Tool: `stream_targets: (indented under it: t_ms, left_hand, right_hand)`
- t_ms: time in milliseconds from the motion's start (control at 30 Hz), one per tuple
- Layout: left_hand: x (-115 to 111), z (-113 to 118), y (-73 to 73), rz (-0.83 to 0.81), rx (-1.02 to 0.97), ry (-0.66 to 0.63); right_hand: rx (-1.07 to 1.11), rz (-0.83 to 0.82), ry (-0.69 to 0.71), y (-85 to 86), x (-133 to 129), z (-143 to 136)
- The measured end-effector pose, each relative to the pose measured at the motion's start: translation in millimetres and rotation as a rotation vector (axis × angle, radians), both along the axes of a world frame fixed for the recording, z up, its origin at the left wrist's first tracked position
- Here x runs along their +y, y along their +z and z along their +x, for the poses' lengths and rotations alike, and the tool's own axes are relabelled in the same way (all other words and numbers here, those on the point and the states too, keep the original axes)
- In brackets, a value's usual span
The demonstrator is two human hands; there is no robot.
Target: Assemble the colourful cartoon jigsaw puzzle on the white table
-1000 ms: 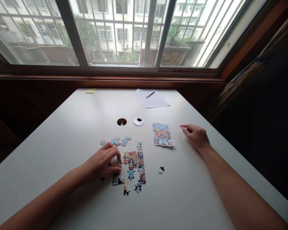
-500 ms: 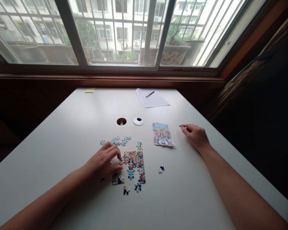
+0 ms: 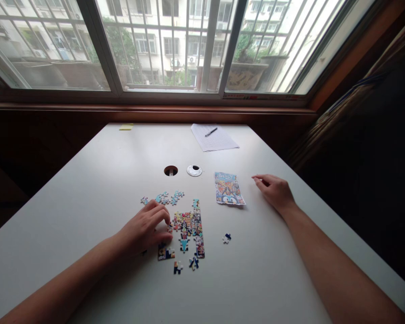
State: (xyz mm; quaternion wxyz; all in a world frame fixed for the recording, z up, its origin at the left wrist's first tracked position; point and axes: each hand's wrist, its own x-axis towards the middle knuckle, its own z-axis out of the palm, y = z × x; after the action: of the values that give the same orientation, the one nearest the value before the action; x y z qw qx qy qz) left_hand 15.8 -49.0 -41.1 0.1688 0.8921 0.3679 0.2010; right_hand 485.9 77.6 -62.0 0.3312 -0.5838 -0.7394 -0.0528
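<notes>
A partly joined jigsaw puzzle (image 3: 189, 222), crowded with small colourful figures, lies on the white table. At its left edge, my left hand (image 3: 151, 223) has its thumb and forefinger curved around a puzzle piece (image 3: 170, 227); the other fingers partly cover that spot. Joined dark pieces (image 3: 165, 253) lie just below this hand. Two loose pieces, one dark and yellow (image 3: 177, 267) and one dark blue (image 3: 194, 263), sit near the lower edge. My right hand (image 3: 275, 191) rests on the table with curled fingers and nothing visible in them, right of the picture sheet (image 3: 228, 188).
Several light blue pieces (image 3: 164, 198) lie beyond my left hand. One loose piece (image 3: 227, 238) is right of the puzzle. Farther back are a round table hole (image 3: 170, 171), its cover (image 3: 194, 170), papers (image 3: 212, 140) with a pen (image 3: 211, 132), and yellow notes (image 3: 126, 127).
</notes>
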Motion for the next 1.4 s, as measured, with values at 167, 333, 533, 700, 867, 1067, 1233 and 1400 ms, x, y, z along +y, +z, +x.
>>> stream_targets:
  t_ms: [167,333,533,700,867,1067,1233,1400]
  left_hand:
    - [-0.5,0.0,0.6,-0.013,-0.002,0.008]
    - [-2.2,1.5,4.6,-0.019,-0.010,-0.009]
    - [-3.2,3.0,4.0,-0.002,-0.027,-0.079]
    - [-1.9,3.0,-2.8,0.025,-0.031,-0.120]
    - [-2.9,5.0,-1.0,0.031,-0.032,-0.128]
    - [-3.4,5.9,0.9,0.007,-0.035,-0.132]
    - [-3.3,5.7,1.2,-0.006,-0.025,-0.128]
    - [-3.9,6.1,3.5,-0.015,-0.020,-0.114]
  right_hand:
    - [-0.001,-0.006,0.002,-0.4,0.2,0.2]
    - [-0.007,-0.008,0.008,-0.2,-0.1,0.2]
    - [0.002,-0.005,0.011,0.0,-0.3,0.1]
    - [-0.002,-0.011,0.015,-0.3,0.0,0.2]
    - [-0.005,-0.010,0.019,1.1,-1.2,-0.7]
    - [0.005,-0.013,0.013,2.1,-1.9,-1.9]
    - [0.006,-0.016,0.020,1.9,-1.5,-1.8]
    - [0.002,-0.017,0.022,1.3,-1.2,-0.9]
